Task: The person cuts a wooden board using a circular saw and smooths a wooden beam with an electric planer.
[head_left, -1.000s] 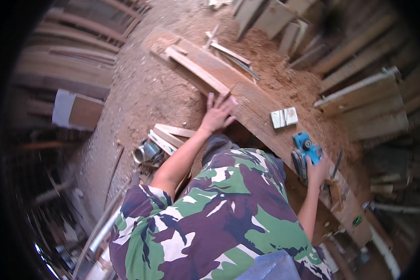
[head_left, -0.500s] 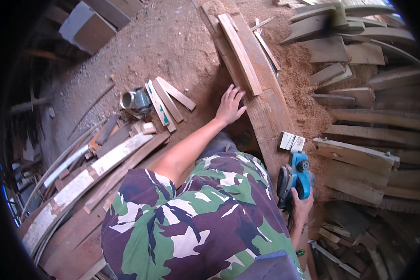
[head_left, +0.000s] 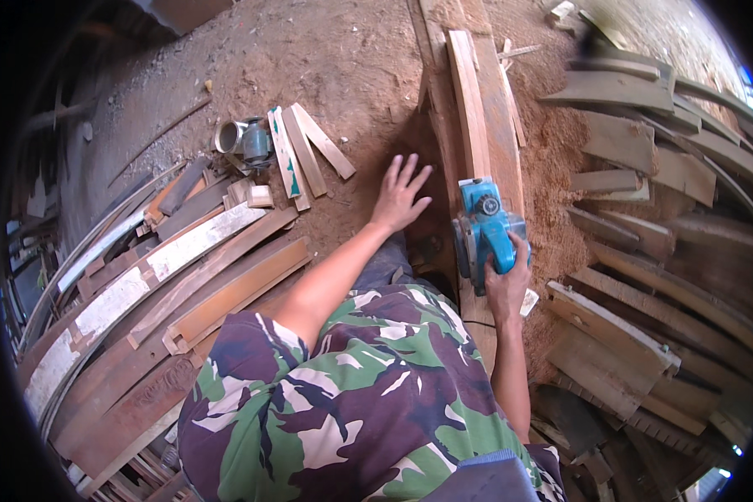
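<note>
A blue electric hand planer [head_left: 487,222] is gripped by its rear handle in my right hand [head_left: 508,280]. Its front end sits at the near end of a narrow pale wood strip [head_left: 470,109], which lies lengthwise on a thick timber beam [head_left: 504,125]. My left hand [head_left: 402,197] is held in the air left of the beam, fingers spread, with nothing in it. A small white-topped block [head_left: 528,302] shows partly beside my right wrist.
To the left lie several loose wood strips [head_left: 305,151] by another teal power tool [head_left: 256,144]. Stacked boards [head_left: 217,289] fill the lower left. Curved planks [head_left: 644,167] are piled on the right, with sawdust [head_left: 552,192] between them and the beam.
My right hand has carried the planer forward from the beam's near part up to the pale strip's end. My left hand has come off the beam's edge area and spread its fingers.
</note>
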`<state>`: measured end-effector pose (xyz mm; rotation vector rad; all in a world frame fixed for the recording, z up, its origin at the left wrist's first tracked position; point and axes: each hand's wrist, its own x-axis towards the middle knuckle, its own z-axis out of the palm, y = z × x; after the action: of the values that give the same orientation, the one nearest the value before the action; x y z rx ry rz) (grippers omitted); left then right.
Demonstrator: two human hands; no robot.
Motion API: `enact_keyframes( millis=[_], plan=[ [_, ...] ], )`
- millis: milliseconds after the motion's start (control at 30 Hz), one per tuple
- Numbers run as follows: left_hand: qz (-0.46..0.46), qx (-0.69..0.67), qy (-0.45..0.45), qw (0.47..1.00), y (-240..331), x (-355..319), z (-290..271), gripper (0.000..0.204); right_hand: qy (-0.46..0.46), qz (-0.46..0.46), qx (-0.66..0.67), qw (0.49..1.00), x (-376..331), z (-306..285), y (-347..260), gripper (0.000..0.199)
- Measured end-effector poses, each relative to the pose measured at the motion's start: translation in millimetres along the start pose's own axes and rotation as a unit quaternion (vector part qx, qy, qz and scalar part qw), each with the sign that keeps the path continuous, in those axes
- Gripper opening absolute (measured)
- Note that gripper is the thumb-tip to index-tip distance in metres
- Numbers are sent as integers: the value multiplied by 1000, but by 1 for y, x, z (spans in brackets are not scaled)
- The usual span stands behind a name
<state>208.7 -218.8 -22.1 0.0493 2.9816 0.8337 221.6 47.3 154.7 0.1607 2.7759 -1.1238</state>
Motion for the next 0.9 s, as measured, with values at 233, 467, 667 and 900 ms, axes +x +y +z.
enact_keyframes(
  millis=[233,467,667,900],
  plan=[
    [-210,75,-39,974,-135,-100,-39,67,-26,12,7,1000,61,21,-38,54],
    [-355,61,-93,928,-177,-159,-44,63,-10,-14,39,999,183,56,-97,44],
    [-346,11,-122,930,-160,-92,-55,62,8,-70,8,997,306,96,-153,41],
    [-210,-12,-9,978,-157,-6,-54,59,7,-78,-71,994,404,122,-168,48]
  ],
)
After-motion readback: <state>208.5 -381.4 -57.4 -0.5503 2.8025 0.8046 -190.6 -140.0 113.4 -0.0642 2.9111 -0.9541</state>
